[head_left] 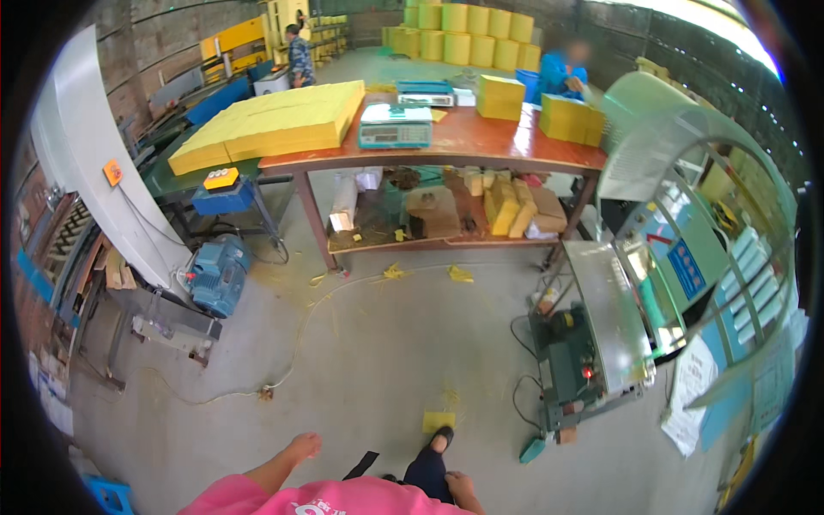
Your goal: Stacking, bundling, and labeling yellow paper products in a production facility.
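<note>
My left hand (304, 445) hangs out to the left of my pink shirt (343, 499). Its fingers look loosely curled, with nothing seen in them. Beside my dark trouser leg, low in the view, is my right hand (461, 482); its fingers are mostly hidden. Neither hand touches any object. A yellow sheet (439, 421) lies on the floor right at the toe of my dark shoe (443, 437). Ahead stands a reddish-brown table (481, 142) bearing a teal digital scale (395, 129), a second scale (425, 93) and a yellow paper stack (500, 99).
Large yellow stacks (275, 124) lie at the table's left. A machine with a metal top (608, 300) stands right, its pedal (532, 451) on the floor. A blue motor (220, 275) sits left, and a cable (300, 343) crosses the floor. Two people work at the back.
</note>
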{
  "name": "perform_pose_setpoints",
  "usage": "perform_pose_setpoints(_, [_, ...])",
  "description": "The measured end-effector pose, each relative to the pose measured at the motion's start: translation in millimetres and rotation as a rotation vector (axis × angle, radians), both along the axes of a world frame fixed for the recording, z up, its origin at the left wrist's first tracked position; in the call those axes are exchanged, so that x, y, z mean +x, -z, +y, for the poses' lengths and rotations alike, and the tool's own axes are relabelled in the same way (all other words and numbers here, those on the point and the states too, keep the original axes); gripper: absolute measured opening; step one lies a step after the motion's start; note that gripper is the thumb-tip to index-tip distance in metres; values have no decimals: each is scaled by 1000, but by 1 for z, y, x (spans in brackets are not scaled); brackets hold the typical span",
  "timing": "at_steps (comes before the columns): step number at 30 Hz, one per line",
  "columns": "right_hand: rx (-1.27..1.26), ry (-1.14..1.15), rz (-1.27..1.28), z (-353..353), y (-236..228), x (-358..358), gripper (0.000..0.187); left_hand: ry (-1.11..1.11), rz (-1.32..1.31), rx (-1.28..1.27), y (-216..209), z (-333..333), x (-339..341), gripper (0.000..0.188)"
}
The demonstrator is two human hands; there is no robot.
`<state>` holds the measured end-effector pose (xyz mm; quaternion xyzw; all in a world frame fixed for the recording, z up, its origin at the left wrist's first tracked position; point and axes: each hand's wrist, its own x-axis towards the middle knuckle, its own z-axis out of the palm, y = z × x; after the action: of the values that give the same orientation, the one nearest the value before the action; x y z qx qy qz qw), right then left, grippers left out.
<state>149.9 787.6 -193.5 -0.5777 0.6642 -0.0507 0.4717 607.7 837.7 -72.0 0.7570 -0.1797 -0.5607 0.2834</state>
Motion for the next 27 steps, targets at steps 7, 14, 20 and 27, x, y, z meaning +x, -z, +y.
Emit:
perform_pose_setpoints(7, [469, 396, -519, -208, 35, -31, 25, 73, -40, 45, 37, -94, 38, 28])
perform_pose_setpoints(14, [817, 262, -230, -377, 56, -109, 16, 1, -30, 105, 26, -144, 2, 41])
perform_pose_setpoints(20, [355, -546, 175, -498, -3, -47, 8, -340, 473, 52, 73, -292, 77, 33])
perform_pose_setpoints(27, [162, -223, -63, -648, 26, 153, 28, 5, -146, -582, -139, -697, 123, 30])
